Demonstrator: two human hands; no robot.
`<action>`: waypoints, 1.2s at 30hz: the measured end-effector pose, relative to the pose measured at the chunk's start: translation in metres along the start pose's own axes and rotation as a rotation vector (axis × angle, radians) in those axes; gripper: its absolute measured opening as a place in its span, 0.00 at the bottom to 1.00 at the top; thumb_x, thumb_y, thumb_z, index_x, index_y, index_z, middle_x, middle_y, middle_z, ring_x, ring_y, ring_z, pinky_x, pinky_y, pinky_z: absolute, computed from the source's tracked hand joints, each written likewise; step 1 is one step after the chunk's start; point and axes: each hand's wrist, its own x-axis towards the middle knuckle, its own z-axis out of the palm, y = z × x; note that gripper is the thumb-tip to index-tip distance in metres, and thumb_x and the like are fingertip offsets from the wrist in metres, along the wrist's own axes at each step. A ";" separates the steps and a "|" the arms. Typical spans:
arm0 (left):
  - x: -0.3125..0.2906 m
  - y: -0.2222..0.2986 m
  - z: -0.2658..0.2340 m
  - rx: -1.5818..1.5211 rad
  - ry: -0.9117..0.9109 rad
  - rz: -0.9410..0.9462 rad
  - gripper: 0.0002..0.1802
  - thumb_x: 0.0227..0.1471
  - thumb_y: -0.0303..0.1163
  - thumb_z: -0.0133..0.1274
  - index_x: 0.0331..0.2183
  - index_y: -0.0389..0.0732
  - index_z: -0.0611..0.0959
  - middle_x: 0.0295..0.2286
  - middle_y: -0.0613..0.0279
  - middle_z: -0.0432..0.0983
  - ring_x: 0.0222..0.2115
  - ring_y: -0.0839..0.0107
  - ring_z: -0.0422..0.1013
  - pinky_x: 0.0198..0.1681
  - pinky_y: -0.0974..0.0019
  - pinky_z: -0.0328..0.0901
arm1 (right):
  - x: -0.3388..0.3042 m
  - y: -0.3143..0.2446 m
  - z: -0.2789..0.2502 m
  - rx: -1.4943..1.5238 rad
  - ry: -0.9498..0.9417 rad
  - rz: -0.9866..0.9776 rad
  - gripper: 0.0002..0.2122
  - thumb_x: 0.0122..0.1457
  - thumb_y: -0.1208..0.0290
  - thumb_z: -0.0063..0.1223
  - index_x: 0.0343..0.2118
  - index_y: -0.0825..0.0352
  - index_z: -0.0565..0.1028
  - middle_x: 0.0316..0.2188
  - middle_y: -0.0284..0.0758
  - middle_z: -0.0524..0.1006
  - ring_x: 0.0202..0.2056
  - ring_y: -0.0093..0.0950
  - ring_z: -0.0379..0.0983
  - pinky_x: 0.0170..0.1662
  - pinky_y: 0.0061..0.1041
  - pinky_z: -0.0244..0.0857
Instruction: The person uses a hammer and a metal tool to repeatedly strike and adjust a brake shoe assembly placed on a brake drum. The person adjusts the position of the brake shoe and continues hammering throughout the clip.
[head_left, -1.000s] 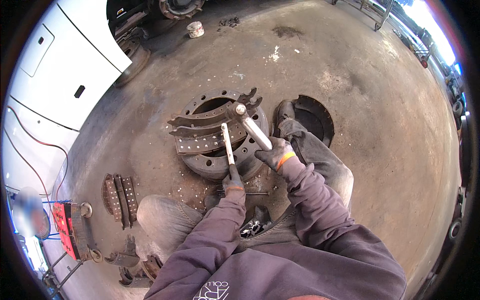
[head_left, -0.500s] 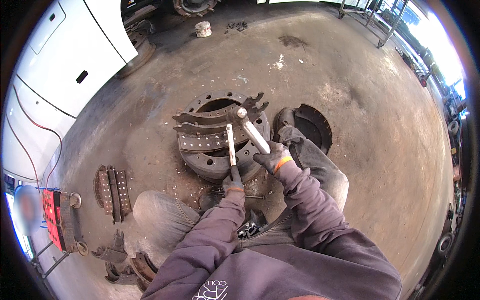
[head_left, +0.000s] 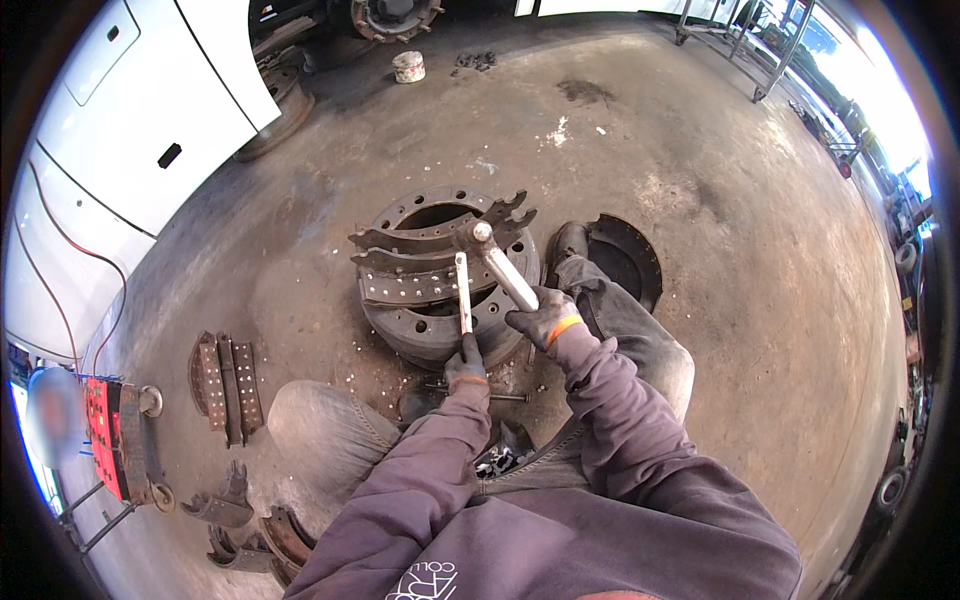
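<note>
A gloved left hand point(head_left: 466, 363) grips a pale bar point(head_left: 463, 293), its tip over the shoe point(head_left: 410, 265) lying across the drum point(head_left: 425, 350), as the right hand point(head_left: 543, 318) clasps a hammer point(head_left: 510, 279), head above the drum's right side. Whether bar and shoe touch cannot be told. The work looks midway: bright studs point(head_left: 403, 292) dot the shoe's face, and pale bits point(head_left: 335, 252) litter the floor point(head_left: 250, 250) beside the drum. Well left of the drum rest more shoes point(head_left: 228, 385), also studded; how many are finished is unclear.
</note>
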 end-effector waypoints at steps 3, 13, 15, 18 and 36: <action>-0.002 0.010 -0.003 0.020 -0.087 -0.083 0.42 0.57 0.66 0.44 0.31 0.28 0.84 0.33 0.29 0.77 0.39 0.33 0.72 0.41 0.40 0.64 | -0.004 -0.004 -0.007 0.043 0.025 -0.038 0.29 0.46 0.50 0.63 0.49 0.65 0.78 0.41 0.50 0.81 0.45 0.43 0.79 0.49 0.36 0.72; -0.007 0.009 -0.013 -0.034 -0.158 -0.091 0.42 0.59 0.66 0.43 0.31 0.31 0.85 0.29 0.35 0.78 0.34 0.37 0.74 0.36 0.46 0.65 | -0.012 -0.061 -0.011 0.526 0.506 -0.490 0.10 0.51 0.71 0.67 0.26 0.67 0.75 0.22 0.29 0.75 0.23 0.17 0.70 0.23 0.22 0.64; -0.014 0.029 -0.005 -0.014 -0.241 -0.127 0.40 0.60 0.65 0.43 0.33 0.32 0.85 0.34 0.35 0.79 0.40 0.38 0.74 0.39 0.45 0.67 | 0.044 0.026 0.014 -0.024 0.472 -0.384 0.15 0.49 0.65 0.68 0.35 0.69 0.80 0.30 0.40 0.82 0.28 0.29 0.77 0.33 0.32 0.73; 0.004 -0.006 -0.005 -0.008 0.130 -0.006 0.41 0.59 0.65 0.43 0.33 0.31 0.86 0.32 0.37 0.80 0.38 0.38 0.75 0.39 0.45 0.67 | 0.043 -0.002 0.021 -0.200 -0.255 0.116 0.27 0.48 0.53 0.66 0.48 0.67 0.80 0.39 0.47 0.82 0.41 0.38 0.81 0.45 0.33 0.74; 0.021 -0.013 0.003 -0.199 -0.149 -0.156 0.42 0.58 0.66 0.45 0.29 0.29 0.85 0.23 0.41 0.79 0.26 0.47 0.74 0.33 0.46 0.65 | 0.013 0.006 0.002 -0.020 -0.002 0.005 0.26 0.46 0.55 0.63 0.44 0.70 0.79 0.33 0.48 0.81 0.38 0.39 0.80 0.44 0.32 0.72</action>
